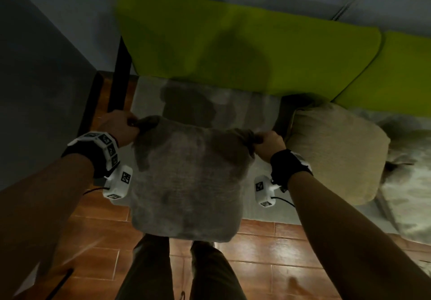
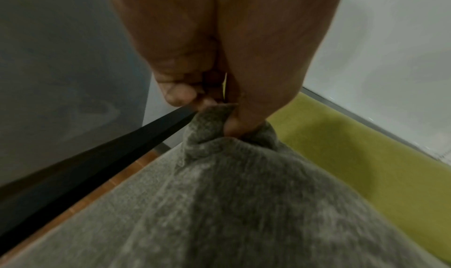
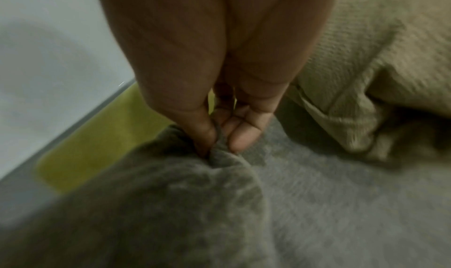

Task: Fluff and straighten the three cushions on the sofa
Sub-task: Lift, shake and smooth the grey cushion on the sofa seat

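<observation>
Left hand: the left hand (image 1: 121, 125) is closing round the top-left corner of the grey cushion (image 1: 189, 183), thumb and fingers (image 2: 180, 94) bunching the fabric into a tight knot.
Grey cushion: it is hanging by its two top corners in front of the person, clear of the sofa seat (image 1: 233, 99), which is lying at its 12 o'clock.
Right hand: the right hand (image 1: 270, 145) is pinching the top-right corner, fingertips (image 3: 240, 137) pressing a fold of cloth against the thumb.
Beige cushion: the beige cushion (image 1: 335, 155) is sitting tilted on the seat at 3 o'clock from the grey one, just beside the right hand.
Third cushion: not identifiable in these views; a blurred pale shape at the far right cannot be told.
Green backrest: the green back cushions (image 1: 233, 42) are standing at 12 o'clock, behind the seat.
Risk: the corner-only grips are looking slight; a hard shake is likely to pull cloth free and drop the cushion onto the tiled floor (image 1: 279, 253), or swing it into the beige cushion.
Markings: black-and-white square tags are showing on the wrist units (image 1: 117, 183); no readable writing or brand.
</observation>
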Demonstrator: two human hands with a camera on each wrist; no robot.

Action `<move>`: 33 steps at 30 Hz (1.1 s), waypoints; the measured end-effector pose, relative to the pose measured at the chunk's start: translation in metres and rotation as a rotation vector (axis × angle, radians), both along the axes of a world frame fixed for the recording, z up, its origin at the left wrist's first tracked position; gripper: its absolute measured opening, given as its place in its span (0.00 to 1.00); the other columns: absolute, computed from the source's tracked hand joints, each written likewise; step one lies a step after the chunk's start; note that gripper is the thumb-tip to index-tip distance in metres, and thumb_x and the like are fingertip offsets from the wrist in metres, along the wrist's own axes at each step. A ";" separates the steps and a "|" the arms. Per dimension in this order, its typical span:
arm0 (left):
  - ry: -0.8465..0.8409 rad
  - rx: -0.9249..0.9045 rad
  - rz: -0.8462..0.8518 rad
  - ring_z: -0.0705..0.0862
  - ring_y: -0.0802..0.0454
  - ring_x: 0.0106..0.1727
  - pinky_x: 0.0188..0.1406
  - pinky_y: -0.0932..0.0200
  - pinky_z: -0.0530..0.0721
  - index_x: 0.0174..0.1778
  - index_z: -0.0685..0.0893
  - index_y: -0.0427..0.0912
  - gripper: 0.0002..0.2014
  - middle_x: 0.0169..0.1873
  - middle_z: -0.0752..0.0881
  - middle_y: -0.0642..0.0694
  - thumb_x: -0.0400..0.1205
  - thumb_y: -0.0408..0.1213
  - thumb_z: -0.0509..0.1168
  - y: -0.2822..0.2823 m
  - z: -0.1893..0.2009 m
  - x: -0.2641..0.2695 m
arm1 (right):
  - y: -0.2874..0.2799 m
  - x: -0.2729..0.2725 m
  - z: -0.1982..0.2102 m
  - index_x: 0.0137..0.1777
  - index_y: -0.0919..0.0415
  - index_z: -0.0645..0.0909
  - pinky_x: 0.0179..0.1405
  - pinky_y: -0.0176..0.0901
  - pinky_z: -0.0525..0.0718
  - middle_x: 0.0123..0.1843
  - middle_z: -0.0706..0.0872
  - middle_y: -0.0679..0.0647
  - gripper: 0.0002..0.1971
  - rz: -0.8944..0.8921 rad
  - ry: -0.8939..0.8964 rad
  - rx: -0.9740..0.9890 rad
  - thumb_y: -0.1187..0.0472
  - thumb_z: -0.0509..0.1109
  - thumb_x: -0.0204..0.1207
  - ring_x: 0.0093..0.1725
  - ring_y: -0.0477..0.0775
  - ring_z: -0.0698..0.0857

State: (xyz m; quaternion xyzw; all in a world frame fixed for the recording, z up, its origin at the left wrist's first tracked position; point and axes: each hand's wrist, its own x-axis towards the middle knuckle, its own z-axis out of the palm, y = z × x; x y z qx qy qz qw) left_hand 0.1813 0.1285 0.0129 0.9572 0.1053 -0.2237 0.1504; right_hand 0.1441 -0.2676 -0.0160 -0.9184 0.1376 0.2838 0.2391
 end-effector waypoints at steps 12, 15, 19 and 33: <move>-0.186 -0.097 0.047 0.84 0.33 0.53 0.47 0.52 0.75 0.53 0.85 0.37 0.11 0.48 0.87 0.33 0.77 0.34 0.73 -0.005 0.014 -0.011 | 0.009 -0.013 0.008 0.50 0.64 0.83 0.45 0.48 0.80 0.50 0.85 0.61 0.06 0.030 -0.365 0.026 0.70 0.66 0.79 0.49 0.64 0.83; -0.078 -0.133 0.002 0.82 0.42 0.46 0.45 0.53 0.74 0.50 0.84 0.44 0.08 0.42 0.84 0.44 0.78 0.39 0.73 -0.007 0.016 -0.013 | 0.010 -0.013 0.007 0.49 0.56 0.80 0.41 0.39 0.77 0.48 0.83 0.54 0.08 -0.045 -0.293 0.135 0.70 0.66 0.79 0.47 0.56 0.81; -0.035 -0.231 0.024 0.84 0.41 0.49 0.49 0.49 0.79 0.52 0.84 0.46 0.08 0.46 0.86 0.43 0.84 0.46 0.66 -0.005 0.009 -0.014 | 0.007 -0.008 0.008 0.66 0.55 0.79 0.53 0.46 0.79 0.60 0.83 0.53 0.13 -0.220 -0.063 0.342 0.54 0.70 0.84 0.58 0.56 0.82; 0.048 -0.202 -0.018 0.82 0.43 0.49 0.47 0.51 0.78 0.52 0.82 0.46 0.10 0.46 0.85 0.44 0.77 0.33 0.73 0.008 0.008 -0.013 | 0.009 -0.008 -0.006 0.52 0.58 0.78 0.46 0.47 0.77 0.50 0.83 0.57 0.03 -0.010 -0.317 0.098 0.64 0.70 0.81 0.52 0.65 0.85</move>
